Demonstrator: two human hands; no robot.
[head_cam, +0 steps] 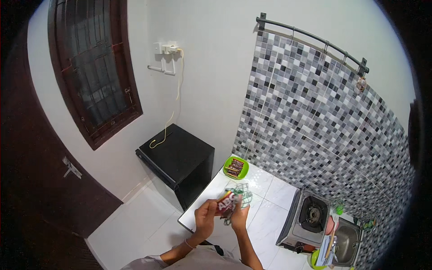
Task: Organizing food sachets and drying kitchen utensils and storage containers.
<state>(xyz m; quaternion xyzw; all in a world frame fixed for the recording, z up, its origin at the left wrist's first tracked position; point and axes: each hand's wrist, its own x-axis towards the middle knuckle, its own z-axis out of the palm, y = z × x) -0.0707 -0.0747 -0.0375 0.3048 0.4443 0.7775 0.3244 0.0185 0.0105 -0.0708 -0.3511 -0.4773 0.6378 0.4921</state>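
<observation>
Over the white tiled counter, my left hand [205,217] grips the left side of a dark red ABC-branded packet [226,203]. My right hand [240,216] is closed on a green-and-white checked cloth [245,195], which lies against the packet's right side. Part of the cloth hangs below the packet. Just beyond the hands, a green plastic bowl [247,168] at the counter's corner holds several similar dark red packets [236,166].
A black mini fridge [179,153] stands left of the counter [270,209]. To the right are a gas stove [310,216], a steel sink [347,236] and a spatula [332,233] above a green container [314,260]. A yellowish cable [178,91] hangs down to the fridge top.
</observation>
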